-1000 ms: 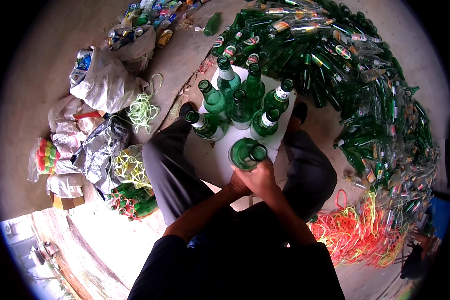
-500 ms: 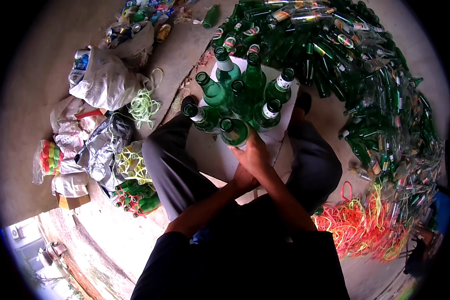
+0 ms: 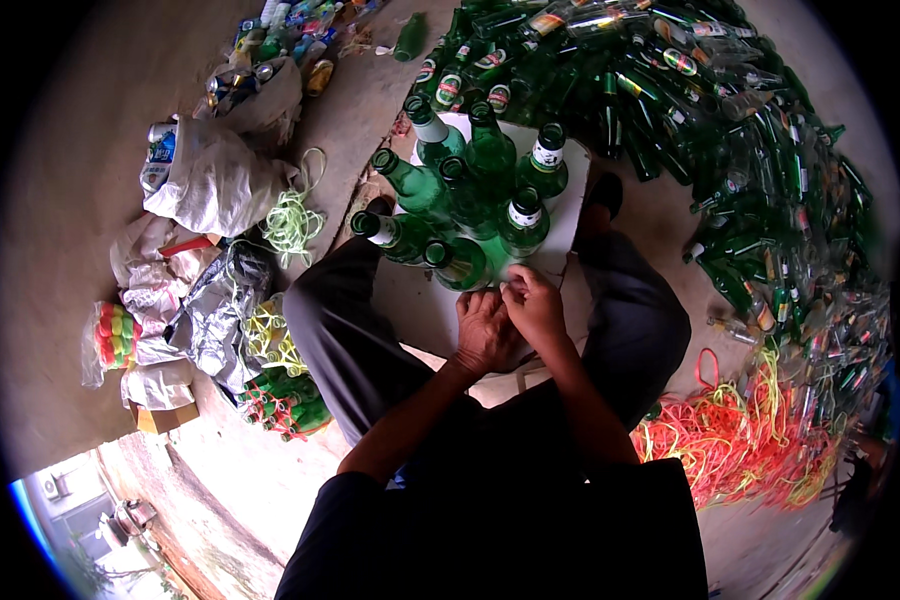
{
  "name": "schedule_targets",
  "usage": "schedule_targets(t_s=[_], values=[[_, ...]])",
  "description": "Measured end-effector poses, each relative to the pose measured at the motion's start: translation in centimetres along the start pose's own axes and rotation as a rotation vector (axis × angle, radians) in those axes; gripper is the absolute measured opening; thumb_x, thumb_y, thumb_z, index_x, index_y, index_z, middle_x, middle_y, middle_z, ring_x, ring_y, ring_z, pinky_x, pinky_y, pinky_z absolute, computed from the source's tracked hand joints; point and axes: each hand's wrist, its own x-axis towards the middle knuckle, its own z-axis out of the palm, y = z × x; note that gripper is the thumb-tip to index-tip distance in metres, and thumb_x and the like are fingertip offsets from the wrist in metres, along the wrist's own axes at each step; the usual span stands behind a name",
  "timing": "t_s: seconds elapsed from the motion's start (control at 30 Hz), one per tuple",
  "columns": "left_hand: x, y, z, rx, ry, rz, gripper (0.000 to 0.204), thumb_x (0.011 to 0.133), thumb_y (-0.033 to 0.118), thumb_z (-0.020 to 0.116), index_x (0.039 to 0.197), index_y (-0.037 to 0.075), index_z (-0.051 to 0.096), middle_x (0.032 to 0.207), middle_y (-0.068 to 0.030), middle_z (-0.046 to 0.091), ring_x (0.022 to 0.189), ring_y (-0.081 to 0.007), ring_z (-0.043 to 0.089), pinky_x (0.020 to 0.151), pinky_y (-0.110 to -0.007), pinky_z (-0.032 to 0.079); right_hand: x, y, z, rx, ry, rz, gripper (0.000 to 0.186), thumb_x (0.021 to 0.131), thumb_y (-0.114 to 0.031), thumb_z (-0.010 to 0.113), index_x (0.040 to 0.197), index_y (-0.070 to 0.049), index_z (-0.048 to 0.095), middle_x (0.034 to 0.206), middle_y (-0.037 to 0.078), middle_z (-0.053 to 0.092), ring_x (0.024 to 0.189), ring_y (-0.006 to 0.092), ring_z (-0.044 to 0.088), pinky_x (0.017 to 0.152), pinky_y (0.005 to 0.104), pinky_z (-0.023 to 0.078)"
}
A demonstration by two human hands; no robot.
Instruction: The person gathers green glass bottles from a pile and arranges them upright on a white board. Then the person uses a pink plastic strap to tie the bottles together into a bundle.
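To your right and ahead, a big curving heap of green and clear bottles (image 3: pixel 660 110) covers the floor. Your dark trouser legs (image 3: pixel 335 330) flank the white tabletop (image 3: pixel 410 315). By your right knee lies a red, orange and yellow tangle of strips (image 3: pixel 740 430); off to your left slumps a stuffed white plastic bag (image 3: pixel 220 180). Eight green bottles (image 3: pixel 491 150) stand upright in a close cluster on the tabletop, several with pale neck labels. Your left hand (image 3: pixel 485 330) is back up with fingers bent, just beside the base of the nearest bottle (image 3: pixel 460 265); you cannot tell whether its grip is spread or pressed together. Your right hand (image 3: pixel 536 308) sits close beside it, thumb and forefinger drawn near each other; you cannot tell whether that grip pinches anything. Smaller, near the white plastic bag, is a pale green tangle of strips (image 3: pixel 292 225).
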Motion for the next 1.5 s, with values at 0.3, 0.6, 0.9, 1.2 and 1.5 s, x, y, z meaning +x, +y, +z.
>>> schedule_targets(t_s=[0.3, 0.6, 0.9, 1.2, 1.5], values=[[1.3, -1.8, -0.2, -0.051, 0.057, 0.041, 0.061, 0.077, 0.033, 0.070, 0.129, 0.004, 0.058, 0.120, -0.0147, 0.058, 0.110, -0.0360, 0.052, 0.099, -0.050, 0.036, 0.6, -0.1, 0.2, -0.065, 0.043, -0.004, 0.026, 0.082, -0.012, 0.074, 0.106, -0.005, 0.068, 0.086, 0.013, 0.070, 0.074, 0.0285, 0.069, 0.071, 0.0388, 0.055], [1.1, -2.1, 0.2, -0.103, 0.050, -0.045, 0.063, 0.078, 0.029, 0.071, 0.132, 0.003, 0.054, 0.129, -0.0165, 0.055, 0.114, -0.0383, 0.051, 0.103, -0.052, 0.035, 0.6, 0.3, 0.4, -0.050, 0.055, -0.023, 0.025, 0.082, -0.011, 0.073, 0.105, -0.002, 0.068, 0.091, 0.016, 0.072, 0.079, 0.0286, 0.072, 0.074, 0.0380, 0.057], [0.9, -2.1, 0.5, -0.098, 0.055, -0.080, 0.064, 0.079, 0.033, 0.069, 0.134, 0.003, 0.053, 0.128, -0.0178, 0.054, 0.114, -0.0392, 0.050, 0.103, -0.052, 0.035, 0.5, 0.4, 0.5, -0.021, 0.049, 0.011, 0.026, 0.082, -0.010, 0.072, 0.107, -0.002, 0.067, 0.090, 0.017, 0.071, 0.077, 0.0275, 0.072, 0.073, 0.0376, 0.057], [0.9, -1.5, 1.8, -0.063, 0.076, -0.072, 0.067, 0.078, 0.031, 0.067, 0.135, 0.000, 0.050, 0.129, -0.0198, 0.053, 0.112, -0.0416, 0.048, 0.099, -0.053, 0.037, 0.4, 1.3, 0.8, 0.053, 0.089, 0.057, 0.022, 0.087, -0.010, 0.072, 0.109, -0.005, 0.068, 0.094, 0.011, 0.073, 0.079, 0.0200, 0.072, 0.073, 0.0325, 0.057], [3.4, 1.9, 2.6, -0.132, 0.046, 0.102, 0.061, 0.085, 0.026, 0.065, 0.135, -0.003, 0.046, 0.128, -0.0254, 0.051, 0.116, -0.0423, 0.048, 0.101, -0.051, 0.038, 0.3, 1.2, -0.8, 0.355, 0.283, 0.231, 0.028, 0.088, -0.010, 0.067, 0.115, 0.000, 0.066, 0.101, 0.015, 0.073, 0.093, 0.0223, 0.072, 0.083, 0.0325, 0.055]])
